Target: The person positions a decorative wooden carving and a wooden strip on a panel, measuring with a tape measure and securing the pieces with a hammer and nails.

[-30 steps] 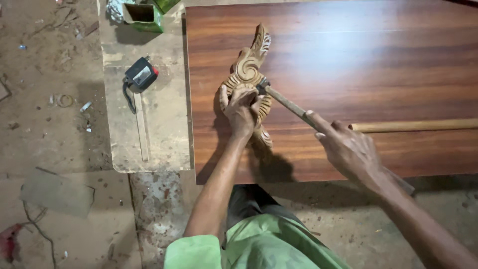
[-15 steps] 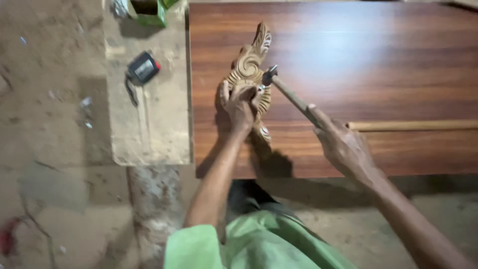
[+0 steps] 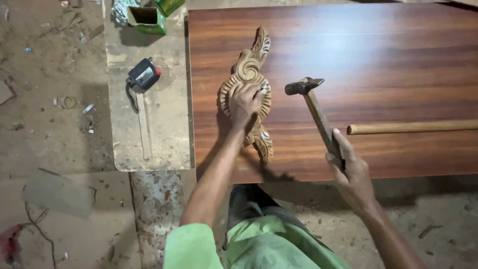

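Note:
A carved pale wooden ornament [image 3: 247, 69] with scrolls and leaf tips lies on a reddish-brown wooden panel [image 3: 378, 55]. My left hand [image 3: 245, 102] presses down on the ornament's middle, fingers pinching something small that I cannot make out. My right hand [image 3: 351, 172] grips the wooden handle of a hammer [image 3: 313, 107]. The dark hammer head is raised to the right of the ornament, clear of it.
A long wooden stick [image 3: 413, 127] lies across the panel on the right. Left of the panel sits a worn board [image 3: 149, 129] with a black and red tape measure [image 3: 144, 75] and a green box [image 3: 149, 17]. Dusty floor with scraps lies all around.
The hammer head has lifted off the ornament and swung away to the right. My left hand has stayed on the carving.

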